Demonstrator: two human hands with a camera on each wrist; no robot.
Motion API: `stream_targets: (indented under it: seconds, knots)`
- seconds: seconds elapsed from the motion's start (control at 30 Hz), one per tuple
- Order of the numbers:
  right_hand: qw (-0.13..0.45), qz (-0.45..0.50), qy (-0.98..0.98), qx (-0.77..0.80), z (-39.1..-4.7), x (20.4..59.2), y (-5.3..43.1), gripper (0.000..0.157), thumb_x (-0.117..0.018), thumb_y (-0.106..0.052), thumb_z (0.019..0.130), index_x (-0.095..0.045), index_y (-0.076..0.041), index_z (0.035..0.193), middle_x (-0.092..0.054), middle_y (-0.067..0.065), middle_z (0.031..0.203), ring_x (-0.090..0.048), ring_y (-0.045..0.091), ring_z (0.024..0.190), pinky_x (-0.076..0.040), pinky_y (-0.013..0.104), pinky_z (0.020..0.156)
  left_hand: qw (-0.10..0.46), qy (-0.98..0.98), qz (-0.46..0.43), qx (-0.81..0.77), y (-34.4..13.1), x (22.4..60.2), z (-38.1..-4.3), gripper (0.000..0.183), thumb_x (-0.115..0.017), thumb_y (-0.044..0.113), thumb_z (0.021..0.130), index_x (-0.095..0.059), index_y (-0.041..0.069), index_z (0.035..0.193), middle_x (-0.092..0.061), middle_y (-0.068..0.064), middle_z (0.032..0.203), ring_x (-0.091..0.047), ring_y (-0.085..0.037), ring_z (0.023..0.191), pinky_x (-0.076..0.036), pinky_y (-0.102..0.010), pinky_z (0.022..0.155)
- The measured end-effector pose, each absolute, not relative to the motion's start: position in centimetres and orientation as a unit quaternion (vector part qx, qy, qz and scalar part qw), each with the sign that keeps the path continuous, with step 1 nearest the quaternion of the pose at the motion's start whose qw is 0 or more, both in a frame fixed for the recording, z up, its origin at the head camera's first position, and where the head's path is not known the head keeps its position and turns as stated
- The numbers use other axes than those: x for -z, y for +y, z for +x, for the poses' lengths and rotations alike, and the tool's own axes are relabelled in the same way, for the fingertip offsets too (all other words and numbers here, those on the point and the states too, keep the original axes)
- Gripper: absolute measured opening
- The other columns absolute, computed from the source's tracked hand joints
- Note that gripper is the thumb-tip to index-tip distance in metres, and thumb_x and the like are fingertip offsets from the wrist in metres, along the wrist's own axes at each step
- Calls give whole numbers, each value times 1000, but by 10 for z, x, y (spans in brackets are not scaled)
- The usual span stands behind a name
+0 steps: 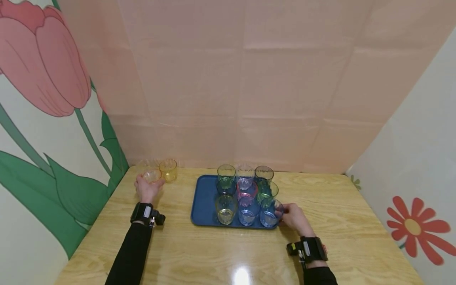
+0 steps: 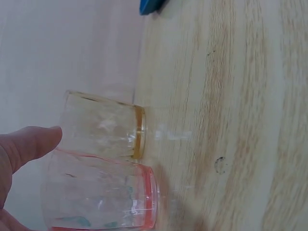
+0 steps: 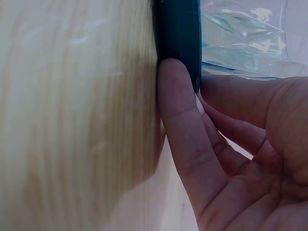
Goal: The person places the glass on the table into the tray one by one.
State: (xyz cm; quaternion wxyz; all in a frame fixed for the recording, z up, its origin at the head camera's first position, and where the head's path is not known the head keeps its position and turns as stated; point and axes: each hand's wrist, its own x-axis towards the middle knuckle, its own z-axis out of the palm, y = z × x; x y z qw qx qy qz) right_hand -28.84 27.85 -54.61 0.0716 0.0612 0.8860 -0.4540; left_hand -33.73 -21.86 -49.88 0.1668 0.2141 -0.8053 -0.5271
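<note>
My left hand (image 1: 147, 190) is at the far left of the table, fingers and thumb around a clear glass with a pinkish-orange tint (image 1: 152, 175). In the left wrist view this glass (image 2: 101, 192) stands upright on the table, my thumb (image 2: 43, 140) by its rim. A yellow glass (image 1: 168, 171) stands right beside it. My right hand (image 1: 296, 217) pinches the near right corner of the blue tray (image 1: 204, 202). In the right wrist view one finger lies under the tray's edge (image 3: 180, 43) and the thumb is above it, close to a bluish glass (image 3: 245, 38).
Several coloured glasses stand in rows on the tray's middle and right, among them a yellowish glass (image 1: 226, 210), a blue glass (image 1: 248, 211) and a green glass (image 1: 226, 176). A pink-covered wall (image 1: 213, 99) rises behind the wooden table (image 1: 199, 257), with painted side walls left and right.
</note>
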Motion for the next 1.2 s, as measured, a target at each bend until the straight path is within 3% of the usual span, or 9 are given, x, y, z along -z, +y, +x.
stream_targets:
  seconds: [0.5, 0.67, 0.93, 1.2]
  knots:
    - [72, 55, 886, 455, -287, 545, 279, 8, -63, 1, 98, -70, 3, 96, -66, 8, 89, -65, 19, 78, -60, 37, 66, 173, -797, 222, 535, -224, 507, -345, 84, -83, 16, 81, -33, -6, 145, -42, -36, 143, -42, -49, 132, -34, -55, 111]
    - [68, 54, 889, 450, -288, 547, 279, 7, -64, 0, 98, -70, 3, 95, -66, 8, 87, -65, 19, 76, -60, 37, 65, 179, -785, 227, 548, -222, 506, -340, 83, -83, 17, 82, -29, -3, 142, -48, -34, 136, -49, -47, 119, -41, -56, 99]
    - [68, 63, 885, 457, -289, 548, 279, 11, -64, 2, 97, -71, 8, 104, -68, 14, 94, -67, 21, 79, -60, 38, 65, 229, -743, 153, 610, -210, 500, -336, 81, -83, 6, 76, -31, -3, 137, -42, -14, 106, -44, -26, 92, -38, -35, 77]
    - [74, 65, 886, 453, -290, 548, 280, 9, -65, 1, 97, -72, 6, 102, -68, 12, 92, -67, 21, 78, -60, 37, 65, 215, -791, 90, 566, -190, 489, -333, 74, -85, 10, 76, -46, -5, 137, -48, -21, 107, -49, -27, 93, -40, -31, 73]
